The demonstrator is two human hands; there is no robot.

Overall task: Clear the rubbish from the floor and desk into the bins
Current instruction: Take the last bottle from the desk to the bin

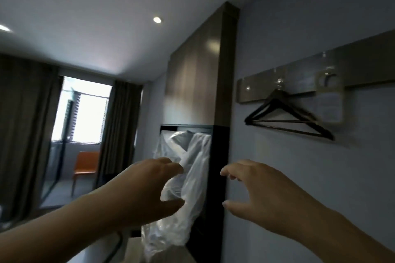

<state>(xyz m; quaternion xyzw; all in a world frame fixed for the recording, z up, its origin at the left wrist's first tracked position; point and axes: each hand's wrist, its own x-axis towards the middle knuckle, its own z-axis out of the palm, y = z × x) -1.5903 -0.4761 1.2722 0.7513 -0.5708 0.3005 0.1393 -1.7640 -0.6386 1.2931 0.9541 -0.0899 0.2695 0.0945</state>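
A crumpled, translucent white plastic bag (188, 177) hangs in front of a dark recess under a tall brown wood-grain wardrobe panel (196, 74); its lower folds trail down toward a pale tabletop (136, 247) at the bottom edge of the view. The left hand (147, 188) is at the bag; its fingers and thumb curl round a bunched fold, and the grip looks partly closed on the plastic, though blur leaves it unclear how firmly it pinches. The right hand (260, 192) hovers just beside the bag, not touching it; its grip is spread apart and holds nothing.

The step in hand seems to be taking the bag, either as rubbish or as something to gather rubbish in; which cannot be told. To do it well, the left hand should close fully on the gathered neck rather than a loose flap; thin film slips and stretches. The right hand would best come in below to support the trailing part, so nothing inside spills; whether it holds anything is hidden.

On the grey wall to the right, a black coat hanger (288, 117) hangs from a hook rail; well apart, an orange chair (85, 164) stands near the window. No bin is in view.
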